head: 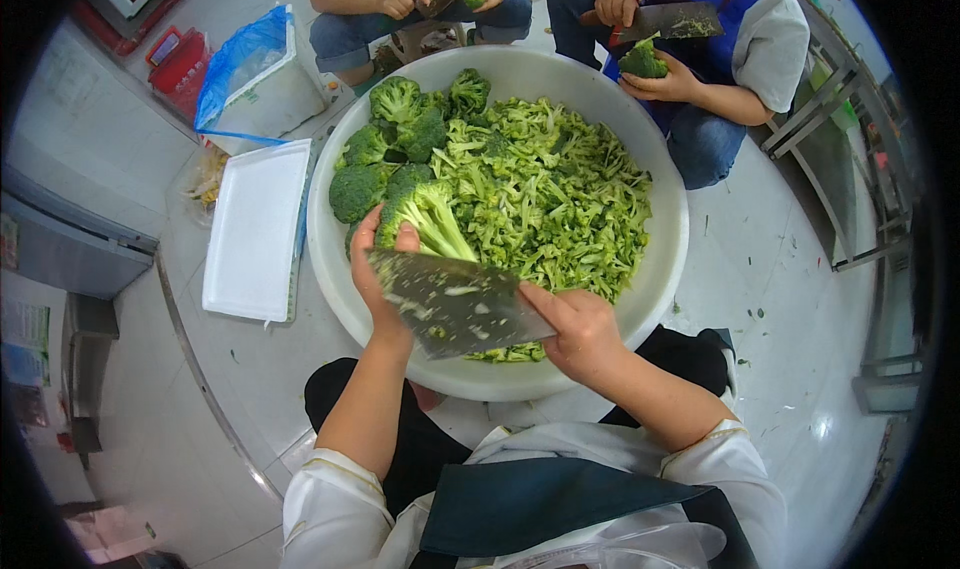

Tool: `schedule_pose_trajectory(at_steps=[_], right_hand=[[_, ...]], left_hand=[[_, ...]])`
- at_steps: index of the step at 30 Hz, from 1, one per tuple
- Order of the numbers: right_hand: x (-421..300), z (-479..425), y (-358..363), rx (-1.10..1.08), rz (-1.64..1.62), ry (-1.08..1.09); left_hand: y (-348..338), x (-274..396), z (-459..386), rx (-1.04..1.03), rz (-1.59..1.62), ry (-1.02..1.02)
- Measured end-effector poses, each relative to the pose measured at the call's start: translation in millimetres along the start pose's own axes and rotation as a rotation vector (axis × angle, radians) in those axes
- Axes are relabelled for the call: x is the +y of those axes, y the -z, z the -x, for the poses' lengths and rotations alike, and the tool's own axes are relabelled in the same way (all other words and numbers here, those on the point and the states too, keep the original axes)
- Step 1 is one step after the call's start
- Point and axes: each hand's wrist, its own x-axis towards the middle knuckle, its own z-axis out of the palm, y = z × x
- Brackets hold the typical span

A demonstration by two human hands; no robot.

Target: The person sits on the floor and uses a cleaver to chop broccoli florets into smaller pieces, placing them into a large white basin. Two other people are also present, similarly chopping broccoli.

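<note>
My left hand (pixel 373 269) holds a broccoli head (pixel 424 220) over the near left part of a large white round tub (pixel 666 269). In my right hand (pixel 585 332) is a cleaver (pixel 457 299), its broad blade flecked with green bits and lying across in front of the broccoli and part of my left hand. Whole broccoli heads (pixel 364 186) are heaped at the tub's left side. Cut broccoli pieces (pixel 555 194) fill the middle and right. The cleaver's handle is mostly hidden in my right hand.
Two people sit across the tub, each with a cleaver (pixel 675 21) and broccoli (pixel 643 60). On the left are a white foam lid (pixel 255 231), a foam box with a blue bag (pixel 281 96) and a red container (pixel 180 70). A metal rack (pixel 817 118) stands right.
</note>
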Motion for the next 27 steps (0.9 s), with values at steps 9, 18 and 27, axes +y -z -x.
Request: schedule_pose_trajectory(at_steps=[9,18,27], right_hand=[[18.2,2.2,-2.9,0.039,0.184,0.052],[39.8,8.0,-3.7,0.023,-0.100,-0.306],[2.2,0.7,2.7,0.057,0.060,0.153]], left_hand=[[-0.2,11.0,2.6,-0.015,-0.042,0.178],[-1.1,8.2,1.3,-0.012,0.359,0.275],[4.1,-3.5,-2.7,-0.286,0.940,0.773]])
